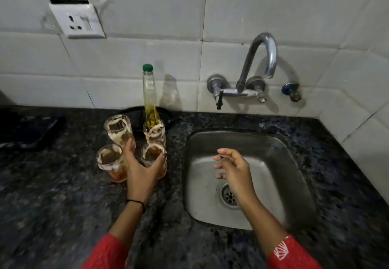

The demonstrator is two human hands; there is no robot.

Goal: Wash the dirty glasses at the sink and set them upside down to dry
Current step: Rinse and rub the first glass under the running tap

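Observation:
Several dirty glasses with foamy residue stand upright in a cluster on the dark granite counter, left of the steel sink (pixel 294 163). My left hand (pixel 141 170) wraps around the front right glass (pixel 152 153), thumb on its right side. The front left glass (pixel 109 159) holds orange dregs. Behind stand the back left glass (pixel 117 129) and the back right glass (pixel 154 132). My right hand (pixel 233 167) hovers over the sink basin, fingers apart, holding nothing. The tap (pixel 263 58) arches above the sink, with no water running.
A tall clear bottle (pixel 149 98) with a green cap stands behind the glasses by the tiled wall. A dark flat object (pixel 27 132) lies at the far left of the counter. The sink drain (pixel 228 195) sits under my right wrist. A wall socket (pixel 76 21) is up left.

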